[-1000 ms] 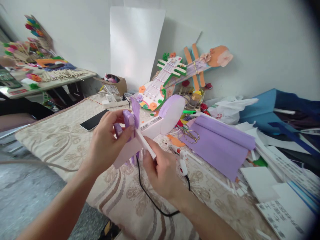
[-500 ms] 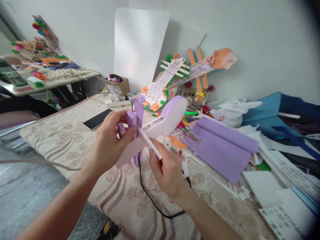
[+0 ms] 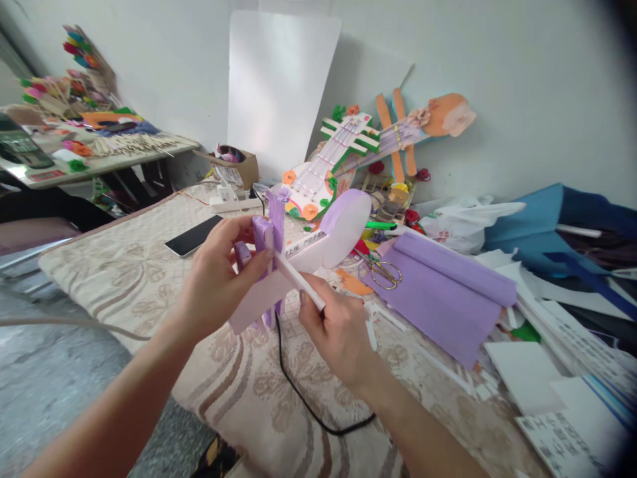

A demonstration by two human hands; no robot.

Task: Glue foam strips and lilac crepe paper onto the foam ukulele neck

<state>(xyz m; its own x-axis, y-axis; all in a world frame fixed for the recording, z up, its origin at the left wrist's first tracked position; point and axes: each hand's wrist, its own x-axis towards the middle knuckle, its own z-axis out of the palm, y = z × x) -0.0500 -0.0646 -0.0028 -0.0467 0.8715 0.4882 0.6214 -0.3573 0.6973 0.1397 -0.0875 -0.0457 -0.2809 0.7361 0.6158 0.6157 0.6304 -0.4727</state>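
My left hand (image 3: 213,282) is closed on the purple crepe-wrapped pegs (image 3: 262,232) of a white foam-board instrument model (image 3: 347,232). The model has a rounded end edged in purple and printed characters along its side. My right hand (image 3: 341,332) grips the near end of a narrow white foam strip (image 3: 301,282). The strip's far end meets the purple pegs by my left thumb; whether it is fixed there I cannot tell. Both hands hold these above the cloth-covered table. Partly behind my right hand lies a white tool, mostly hidden.
A black cord (image 3: 303,397) curves over the tablecloth. Scissors (image 3: 385,273) lie beside purple crepe paper (image 3: 442,292). A phone (image 3: 193,236) and a power strip (image 3: 231,204) are at the left. Decorated model instruments (image 3: 321,176) lean on the wall; white board scraps (image 3: 522,375) lie right.
My right hand has shifted slightly along the foam strip and now covers more of the white tool behind it. The left hand keeps its hold on the pegs.
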